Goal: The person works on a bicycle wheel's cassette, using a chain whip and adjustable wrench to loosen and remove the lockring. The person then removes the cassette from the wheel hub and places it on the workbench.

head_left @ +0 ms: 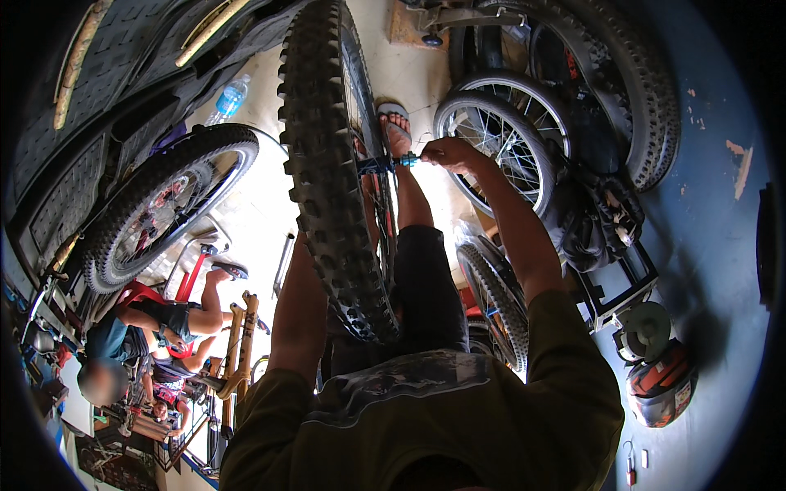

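A bicycle wheel [319,155] with a knobby black tyre stands upright between my legs. Its blue hub [407,160] sticks out on the right side. My right hand [449,155] is closed in a pinch at the outer end of that hub; whatever lies between its fingertips is too small to name. My left forearm [293,319] reaches up behind the tyre, which hides my left hand and its fingers.
Another knobby wheel [172,204] leans at the left near a water bottle [232,96]. Spoked wheels [524,151] and large tyres [651,123] stack at the right. A person [164,315] sits at lower left beside a tan bicycle fork [241,352]. A helmet [661,385] lies by the blue wall.
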A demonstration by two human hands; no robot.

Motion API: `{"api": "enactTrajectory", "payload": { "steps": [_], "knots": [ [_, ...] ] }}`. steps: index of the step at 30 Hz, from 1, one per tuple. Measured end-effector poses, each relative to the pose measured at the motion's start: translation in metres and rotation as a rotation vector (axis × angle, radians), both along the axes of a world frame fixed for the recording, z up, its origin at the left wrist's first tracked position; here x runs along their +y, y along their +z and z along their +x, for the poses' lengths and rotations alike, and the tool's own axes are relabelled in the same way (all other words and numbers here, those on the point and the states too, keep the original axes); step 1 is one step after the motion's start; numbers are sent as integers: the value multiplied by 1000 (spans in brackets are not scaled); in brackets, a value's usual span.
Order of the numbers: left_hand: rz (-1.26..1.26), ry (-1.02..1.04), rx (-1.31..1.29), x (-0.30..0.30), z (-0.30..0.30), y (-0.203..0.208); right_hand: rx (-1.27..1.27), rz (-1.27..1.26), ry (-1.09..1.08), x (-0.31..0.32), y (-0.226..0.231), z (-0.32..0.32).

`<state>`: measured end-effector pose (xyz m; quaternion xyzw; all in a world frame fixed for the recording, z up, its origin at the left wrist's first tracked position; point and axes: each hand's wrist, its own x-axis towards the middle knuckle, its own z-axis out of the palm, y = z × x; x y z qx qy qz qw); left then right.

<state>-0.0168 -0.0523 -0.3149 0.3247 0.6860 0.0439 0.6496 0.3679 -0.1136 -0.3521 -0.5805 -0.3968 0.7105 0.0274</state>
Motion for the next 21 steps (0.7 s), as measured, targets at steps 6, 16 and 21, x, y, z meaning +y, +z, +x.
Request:
{"api": "enactTrajectory", "payload": {
  "steps": [6,16,21],
  "knots": [
    [-8,1,-3,-3,2,6,95,41,-63,-10,-13,-2],
    [-7,2,3,-7,1,2,-24,134,-83,-2,6,0],
    [-5,-1,-1,-7,1,0,-58,176,39,-3,8,2]
  ]
}}
